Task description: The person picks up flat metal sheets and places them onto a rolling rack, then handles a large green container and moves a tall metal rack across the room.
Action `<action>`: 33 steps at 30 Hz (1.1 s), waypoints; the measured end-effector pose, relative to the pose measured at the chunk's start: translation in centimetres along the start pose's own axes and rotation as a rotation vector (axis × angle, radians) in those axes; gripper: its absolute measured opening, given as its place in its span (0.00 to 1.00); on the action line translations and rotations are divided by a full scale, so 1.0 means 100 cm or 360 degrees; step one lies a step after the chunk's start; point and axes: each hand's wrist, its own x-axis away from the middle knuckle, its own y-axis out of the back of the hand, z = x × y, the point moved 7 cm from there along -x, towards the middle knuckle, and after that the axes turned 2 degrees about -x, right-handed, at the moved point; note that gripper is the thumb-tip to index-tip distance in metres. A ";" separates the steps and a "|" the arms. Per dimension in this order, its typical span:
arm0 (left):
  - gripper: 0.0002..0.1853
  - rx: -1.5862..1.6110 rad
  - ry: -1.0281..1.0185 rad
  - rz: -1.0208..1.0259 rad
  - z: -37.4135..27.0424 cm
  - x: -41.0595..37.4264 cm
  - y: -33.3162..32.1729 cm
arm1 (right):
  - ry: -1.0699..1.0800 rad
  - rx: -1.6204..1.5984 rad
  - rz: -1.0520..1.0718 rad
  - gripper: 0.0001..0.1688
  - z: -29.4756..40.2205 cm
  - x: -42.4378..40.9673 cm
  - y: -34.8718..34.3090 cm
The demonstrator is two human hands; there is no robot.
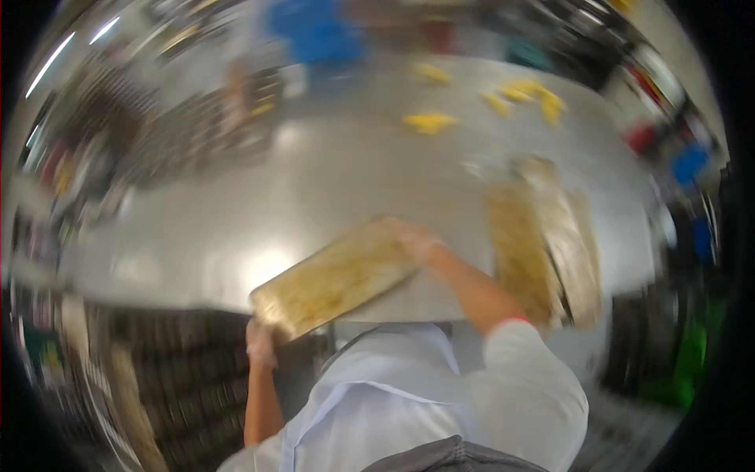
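Both of my hands grip a flat, oblong, yellowish-brown tray or packet [336, 280], tilted across the near edge of the metal table. Motion blur hides what it is made of. My left hand [261, 344] is at its lower left corner, beyond the table edge. At the upper right end, my right hand [413, 239] holds it from above the table. Both hands seem to wear clear thin gloves. To the right of my right arm lie a similar brownish oblong slab [519, 248] and a pale, shiny long packet [563, 236], side by side.
The steel table [218, 224] spans the view. Several small yellow pieces [429, 122] lie on its far side. Dark moulds or trays [183, 133] stand at the far left, near another person's blurred arm [236, 94]. Dark stacked racks [183, 377] sit below the near edge.
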 end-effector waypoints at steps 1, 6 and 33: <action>0.25 -0.0219 0.0101 -0.0092 -0.025 0.015 0.001 | 0.0027 0.0294 -0.0064 0.24 -0.003 0.003 -0.004; 0.16 -0.0892 -0.0294 -0.0794 -0.080 0.080 0.106 | 0.0215 0.0492 0.0022 0.23 0.063 -0.008 -0.032; 0.37 -0.0030 -0.0701 -0.1099 -0.273 -0.073 0.710 | 0.0389 -0.1643 0.0496 0.19 0.787 0.004 -0.233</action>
